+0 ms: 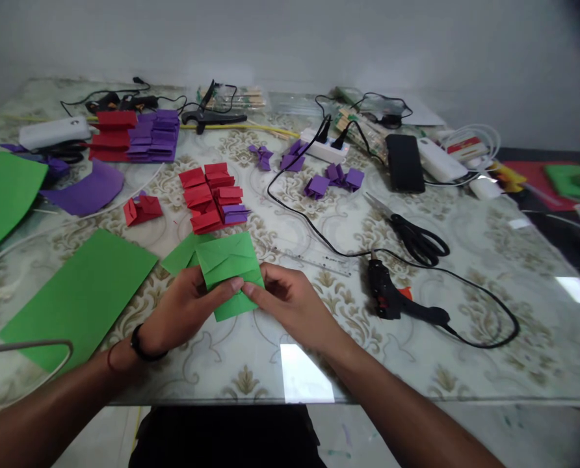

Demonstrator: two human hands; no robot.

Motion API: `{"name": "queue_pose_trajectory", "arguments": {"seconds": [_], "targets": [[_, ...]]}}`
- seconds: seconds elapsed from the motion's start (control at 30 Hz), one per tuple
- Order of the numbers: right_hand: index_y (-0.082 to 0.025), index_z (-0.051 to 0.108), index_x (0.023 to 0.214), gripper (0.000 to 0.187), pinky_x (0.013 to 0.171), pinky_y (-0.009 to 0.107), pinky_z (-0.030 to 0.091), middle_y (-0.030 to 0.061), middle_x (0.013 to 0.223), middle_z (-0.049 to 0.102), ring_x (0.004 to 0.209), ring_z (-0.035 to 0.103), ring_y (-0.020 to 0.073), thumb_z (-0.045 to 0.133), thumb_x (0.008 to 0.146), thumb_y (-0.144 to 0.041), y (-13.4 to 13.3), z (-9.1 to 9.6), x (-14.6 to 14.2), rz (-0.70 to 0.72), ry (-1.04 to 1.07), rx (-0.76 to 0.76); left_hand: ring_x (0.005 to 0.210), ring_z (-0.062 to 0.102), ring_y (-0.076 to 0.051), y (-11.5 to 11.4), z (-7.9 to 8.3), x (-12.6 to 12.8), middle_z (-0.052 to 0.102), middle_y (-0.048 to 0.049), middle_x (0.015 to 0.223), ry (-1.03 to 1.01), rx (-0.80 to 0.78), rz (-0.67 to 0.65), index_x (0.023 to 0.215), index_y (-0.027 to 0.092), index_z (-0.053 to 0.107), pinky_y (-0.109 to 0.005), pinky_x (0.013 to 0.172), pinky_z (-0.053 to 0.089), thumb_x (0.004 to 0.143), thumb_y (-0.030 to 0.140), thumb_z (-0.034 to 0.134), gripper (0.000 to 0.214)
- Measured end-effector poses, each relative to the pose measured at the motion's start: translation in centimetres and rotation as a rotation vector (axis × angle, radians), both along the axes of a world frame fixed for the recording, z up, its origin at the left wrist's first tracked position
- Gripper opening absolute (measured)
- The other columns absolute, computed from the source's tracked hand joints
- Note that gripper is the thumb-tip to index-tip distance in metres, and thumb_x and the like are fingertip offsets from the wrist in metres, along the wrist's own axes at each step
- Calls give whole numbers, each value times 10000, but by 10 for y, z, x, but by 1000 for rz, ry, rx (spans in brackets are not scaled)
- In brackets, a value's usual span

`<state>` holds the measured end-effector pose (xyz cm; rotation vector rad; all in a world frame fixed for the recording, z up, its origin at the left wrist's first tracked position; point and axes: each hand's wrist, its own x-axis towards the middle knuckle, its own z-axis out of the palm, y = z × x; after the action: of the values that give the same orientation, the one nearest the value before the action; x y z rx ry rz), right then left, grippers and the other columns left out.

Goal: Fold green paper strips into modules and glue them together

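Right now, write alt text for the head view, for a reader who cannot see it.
The left hand and right hand pinch a folded green paper over a patterned table. Folded red pieces and purple pieces lie behind it, a flat green sheet to the left, scissors and a glue gun to the right.

On the desk [465,351], the folded paper [229,266] lies between the left hand [187,309] and the right hand [290,299]. From it, a paper sheet [80,296] lies at nine o'clock, a pile of folded pieces [212,198] at twelve, scissors [411,234] at two, a glue gun [392,299] at three, and a phone [404,162] behind the scissors.
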<state>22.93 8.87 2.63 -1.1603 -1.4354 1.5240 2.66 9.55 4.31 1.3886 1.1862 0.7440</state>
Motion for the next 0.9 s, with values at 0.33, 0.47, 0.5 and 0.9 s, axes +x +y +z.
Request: {"name": "queue_pose_trajectory", "arguments": {"seconds": [0.33, 0.47, 0.5, 0.9], "targets": [[-206, 620, 789, 491, 643, 284, 415, -29, 735, 544, 684, 488, 140, 772, 878, -664, 2, -1, 1, 2, 68, -72, 912, 767, -243, 0, 3, 0, 850, -75, 1031, -78, -22, -23, 1041, 167, 816, -321, 818, 618, 924, 432, 763, 295], [-211, 613, 793, 469, 641, 284, 402, -32, 732, 536, 688, 487, 142, 769, 886, -644, 2, -1, 1, 13, 74, -68, 935, 769, -258, 1, 5, 0, 846, -71, 1020, -106, -31, -16, 1037, 177, 817, -334, 833, 622, 896, 437, 802, 296], [-211, 609, 792, 466, 638, 284, 396, -33, 730, 530, 687, 485, 142, 766, 890, -639, 2, -1, 2, 14, 73, -68, 945, 769, -259, 1, 4, 0, 847, -70, 1035, -112, -35, -17, 1050, 183, 819, -335, 836, 623, 903, 444, 797, 301], [-210, 595, 797, 419, 633, 297, 352, -34, 733, 505, 677, 469, 139, 737, 922, -584, 3, 0, 4, 35, 71, -99, 962, 726, -218, 0, -13, -8, 807, -33, 1035, -260, -73, 68, 1091, 232, 811, -296, 827, 584, 984, 443, 736, 248]]}}
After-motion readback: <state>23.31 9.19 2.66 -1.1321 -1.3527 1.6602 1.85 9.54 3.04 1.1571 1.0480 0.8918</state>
